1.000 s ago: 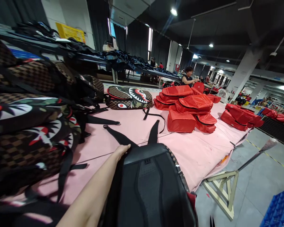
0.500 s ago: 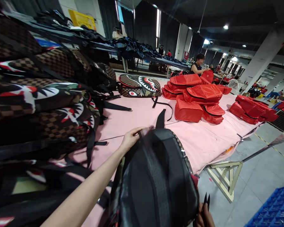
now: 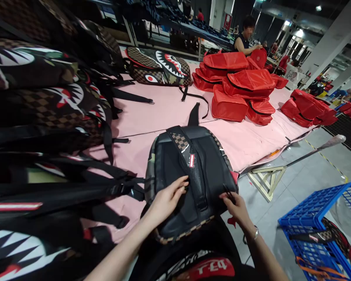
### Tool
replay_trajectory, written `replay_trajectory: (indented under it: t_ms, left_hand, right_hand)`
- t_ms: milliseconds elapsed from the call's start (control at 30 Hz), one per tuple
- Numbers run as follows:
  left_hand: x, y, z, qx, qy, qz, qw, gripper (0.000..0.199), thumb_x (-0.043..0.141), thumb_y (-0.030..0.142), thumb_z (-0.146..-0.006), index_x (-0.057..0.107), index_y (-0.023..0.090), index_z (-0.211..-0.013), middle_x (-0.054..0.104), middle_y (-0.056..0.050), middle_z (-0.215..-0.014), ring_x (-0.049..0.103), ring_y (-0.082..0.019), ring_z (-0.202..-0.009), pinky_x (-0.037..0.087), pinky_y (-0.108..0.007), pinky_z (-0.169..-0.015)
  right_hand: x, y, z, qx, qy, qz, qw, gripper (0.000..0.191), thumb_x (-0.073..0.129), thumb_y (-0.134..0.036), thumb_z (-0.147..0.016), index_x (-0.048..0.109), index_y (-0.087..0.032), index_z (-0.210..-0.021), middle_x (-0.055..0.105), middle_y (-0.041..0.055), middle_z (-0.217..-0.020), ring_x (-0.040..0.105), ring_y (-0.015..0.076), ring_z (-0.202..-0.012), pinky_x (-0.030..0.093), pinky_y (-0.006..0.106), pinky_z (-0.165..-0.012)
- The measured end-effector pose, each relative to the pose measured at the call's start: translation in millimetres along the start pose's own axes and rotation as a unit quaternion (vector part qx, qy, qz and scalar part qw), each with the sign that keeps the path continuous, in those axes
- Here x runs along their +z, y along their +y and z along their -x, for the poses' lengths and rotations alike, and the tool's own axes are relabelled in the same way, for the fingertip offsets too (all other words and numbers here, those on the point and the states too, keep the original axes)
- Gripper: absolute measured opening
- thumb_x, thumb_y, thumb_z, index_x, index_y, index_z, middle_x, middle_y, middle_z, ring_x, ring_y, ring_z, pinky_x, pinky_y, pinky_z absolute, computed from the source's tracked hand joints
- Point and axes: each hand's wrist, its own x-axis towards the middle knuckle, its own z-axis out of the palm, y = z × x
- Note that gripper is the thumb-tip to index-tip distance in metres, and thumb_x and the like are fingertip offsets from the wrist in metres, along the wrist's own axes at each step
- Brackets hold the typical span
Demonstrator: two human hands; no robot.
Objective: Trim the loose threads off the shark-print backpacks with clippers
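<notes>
A black backpack [image 3: 178, 191] with checkered edging lies back side up at the near edge of the pink-covered table. One of its straps [image 3: 193, 168], with a checkered patch and a red label, runs across the back panel. My left hand [image 3: 171, 197] is over the panel's left part, fingers loosely curled and apart, holding nothing visible. Near the right edge of the backpack is my right hand [image 3: 232, 203], its fingers closed round small dark scissors or snips, whose blades look blurred. A bracelet shows on the right wrist.
Shark-print bags [image 3: 67, 101] are piled along the left. Another patterned bag [image 3: 160, 68] and stacked red bags [image 3: 236, 86] lie farther back on the pink table [image 3: 152, 117]. A blue crate [image 3: 307, 207] stands at the lower right. A person [image 3: 245, 39] works behind the red bags.
My left hand has left the backpack's top and come down over its back panel. The right hand has moved up and left. The backpack lies flatter, and the view has tilted down.
</notes>
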Motion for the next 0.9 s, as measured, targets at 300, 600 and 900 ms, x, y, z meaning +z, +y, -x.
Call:
replay_trajectory:
  t_ms: [300, 600, 900]
  left_hand:
    - [39.3, 16.1, 56.4, -0.108, 0.068, 0.278, 0.952, 0.077, 0.067, 0.054, -0.063, 0.043, 0.017, -0.126, 0.060, -0.015, -0.120, 0.061, -0.023, -0.099, 0.047, -0.047, -0.098]
    - [19.1, -12.8, 67.4, -0.084, 0.141, 0.214, 0.963, 0.053, 0.074, 0.047, -0.057, 0.063, 0.019, -0.101, 0.062, -0.009, -0.108, 0.059, -0.022, -0.095, 0.046, -0.044, -0.095]
    - [6.6, 1.8, 57.0, -0.061, 0.119, 0.171, 0.976, 0.029, 0.073, 0.045, -0.056, 0.071, 0.023, -0.074, 0.068, -0.004, -0.087, 0.061, -0.021, -0.088, 0.049, -0.034, -0.084]
  right_hand:
    - [52.7, -37.8, -7.8, -0.060, -0.099, 0.138, 0.984, 0.014, 0.061, -0.026, -0.075, 0.068, -0.018, -0.083, 0.068, 0.0026, -0.078, 0.060, 0.0151, -0.068, 0.046, 0.027, -0.067]
    - [92.8, -29.4, -11.1, -0.029, -0.195, -0.044, 0.979, 0.017, 0.060, -0.031, -0.069, 0.064, -0.016, -0.077, 0.053, -0.0028, -0.061, 0.041, 0.0095, -0.054, 0.034, 0.023, -0.053]
    - [93.6, -33.8, -10.1, -0.077, -0.201, 0.063, 0.975, 0.014, 0.054, -0.026, -0.075, 0.064, -0.016, -0.079, 0.057, -0.0021, -0.064, 0.045, 0.0103, -0.055, 0.037, 0.022, -0.056]
